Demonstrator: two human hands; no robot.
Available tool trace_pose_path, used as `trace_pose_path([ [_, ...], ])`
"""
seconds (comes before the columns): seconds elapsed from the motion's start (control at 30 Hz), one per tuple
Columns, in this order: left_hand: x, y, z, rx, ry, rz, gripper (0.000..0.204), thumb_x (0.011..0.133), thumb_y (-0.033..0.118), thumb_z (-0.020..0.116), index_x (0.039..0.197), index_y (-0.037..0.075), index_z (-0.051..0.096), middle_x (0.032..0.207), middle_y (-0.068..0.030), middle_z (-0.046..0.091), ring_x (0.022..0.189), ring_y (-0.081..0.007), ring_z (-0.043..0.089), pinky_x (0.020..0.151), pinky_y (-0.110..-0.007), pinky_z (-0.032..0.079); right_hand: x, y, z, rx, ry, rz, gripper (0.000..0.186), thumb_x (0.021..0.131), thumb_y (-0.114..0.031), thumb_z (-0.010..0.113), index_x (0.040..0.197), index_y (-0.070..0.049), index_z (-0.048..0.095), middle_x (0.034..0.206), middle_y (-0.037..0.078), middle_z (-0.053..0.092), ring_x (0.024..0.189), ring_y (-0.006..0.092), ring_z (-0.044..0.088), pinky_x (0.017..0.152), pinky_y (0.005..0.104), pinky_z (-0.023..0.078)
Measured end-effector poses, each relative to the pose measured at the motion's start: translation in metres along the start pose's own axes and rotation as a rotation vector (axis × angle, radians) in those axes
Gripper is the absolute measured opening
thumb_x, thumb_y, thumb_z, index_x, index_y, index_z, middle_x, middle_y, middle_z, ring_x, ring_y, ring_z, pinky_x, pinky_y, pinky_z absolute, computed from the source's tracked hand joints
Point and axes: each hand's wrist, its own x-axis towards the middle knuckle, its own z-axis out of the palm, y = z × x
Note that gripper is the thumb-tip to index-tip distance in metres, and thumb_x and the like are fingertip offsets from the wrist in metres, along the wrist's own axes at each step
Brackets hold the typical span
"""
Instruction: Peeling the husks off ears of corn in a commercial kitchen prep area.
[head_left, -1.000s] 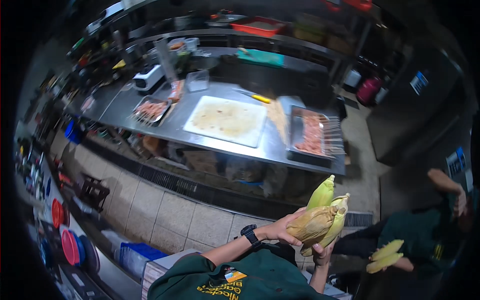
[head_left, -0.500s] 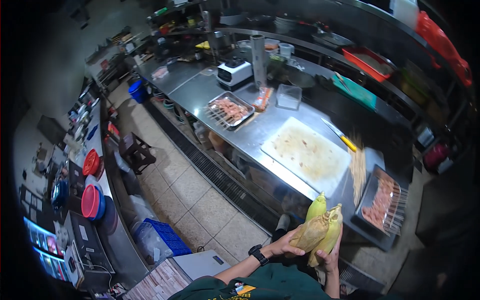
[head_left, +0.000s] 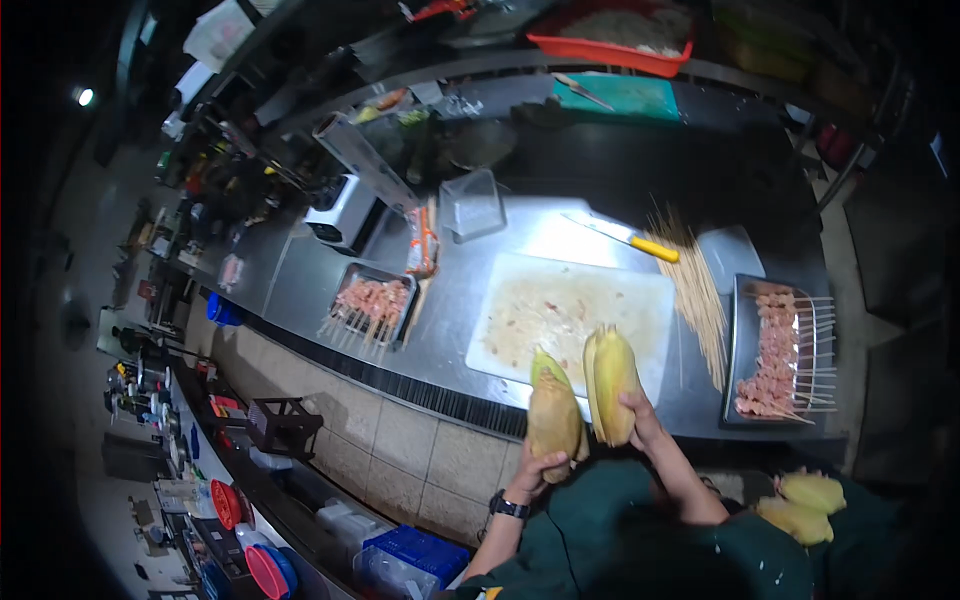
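The left hand (head_left: 541,470) has its grip closed around the lower end of an ear of corn in its husk (head_left: 553,415), which stands nearly upright with its pointed green tip up. Just beside it, the right hand (head_left: 640,418) has its grip wrapped around the lower part of a second husked ear of corn (head_left: 610,370), also held upright; the two ears are close together but a narrow gap shows between them. A dark wristwatch (head_left: 507,505) sits on the left wrist. Both ears are held over the near edge of the steel worktop (head_left: 300,285), in front of a white cutting board (head_left: 565,315) smeared with residue, which lies just beyond both grips. Beyond the board, farther from the right grip, a knife with a yellow handle (head_left: 628,238) lies on the worktop, and next to it a spread of bare wooden skewers (head_left: 697,295). To the right of the right grip a metal tray of meat skewers (head_left: 778,350) rests; to the left of the left grip, farther off, a smaller tray of meat skewers (head_left: 368,300) sits. Below and to the right of the right grip, two more husked ears of corn (head_left: 802,505) lie low, off the worktop.
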Motion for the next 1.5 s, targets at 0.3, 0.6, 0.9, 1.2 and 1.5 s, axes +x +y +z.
trace_pose_path([
  [0.3, 0.046, 0.064, -0.054, 0.147, 0.021, 0.071, 0.063, 0.073, 0.010, 0.075, 0.127, -0.001, 0.046, 0.110, -0.0128, 0.061, 0.097, -0.0238, 0.063, 0.085, -0.035, 0.053, 0.061, -0.034, 0.022, -1.631, 0.623, -0.151, 0.098, 0.068, -0.031, 0.075, 0.152, -0.020, 0.026, 0.141, 0.028, 0.029, 0.130, 0.0452, 0.030, 0.107, 0.0508, 0.030],
  [0.6, 0.114, 0.133, -0.106, 0.167, -0.242, -0.099, 0.064, 0.073, 0.009, 0.073, 0.130, -0.002, 0.045, 0.114, -0.0132, 0.061, 0.101, -0.0225, 0.063, 0.087, -0.034, 0.052, 0.064, 0.009, 0.033, -1.720, 0.962, -0.305, 0.086, 0.067, -0.029, 0.075, 0.145, -0.017, 0.041, 0.145, 0.030, 0.024, 0.134, 0.0491, 0.026, 0.106, 0.0578, 0.028],
  [0.9, 0.128, 0.162, -0.139, 0.524, -0.826, -0.291, 0.093, 0.074, 0.028, 0.082, 0.144, -0.003, 0.029, 0.138, -0.0184, 0.045, 0.123, -0.0270, 0.050, 0.104, -0.036, 0.041, 0.044, 0.087, 0.138, -0.807, 0.740, -0.195, 0.060, 0.090, -0.037, 0.066, 0.140, -0.010, 0.047, 0.140, 0.014, 0.045, 0.128, 0.0307, 0.046, 0.106, 0.0407, 0.038],
  [1.2, 0.088, 0.144, -0.091, 1.207, -0.903, 0.068, 0.106, 0.081, 0.057, 0.067, 0.150, -0.003, 0.012, 0.142, -0.0396, 0.027, 0.122, -0.0509, 0.046, 0.106, -0.044, 0.040, 0.023, 0.133, 0.150, 0.340, 0.543, -0.282, 0.078, 0.092, -0.067, 0.042, 0.147, -0.013, 0.035, 0.145, 0.008, 0.044, 0.131, 0.0285, 0.044, 0.109, 0.0420, 0.037],
  [1.5, 0.102, 0.194, -0.082, 0.842, -1.195, 0.024, 0.069, 0.088, 0.034, 0.070, 0.144, 0.008, 0.039, 0.126, -0.0188, 0.057, 0.103, -0.0262, 0.064, 0.088, -0.038, 0.051, -0.011, 0.148, 0.168, 0.781, 0.105, -0.428, 0.095, 0.081, -0.070, 0.055, 0.150, -0.010, 0.027, 0.146, 0.022, 0.039, 0.120, 0.0412, 0.050, 0.100, 0.0583, 0.042],
])
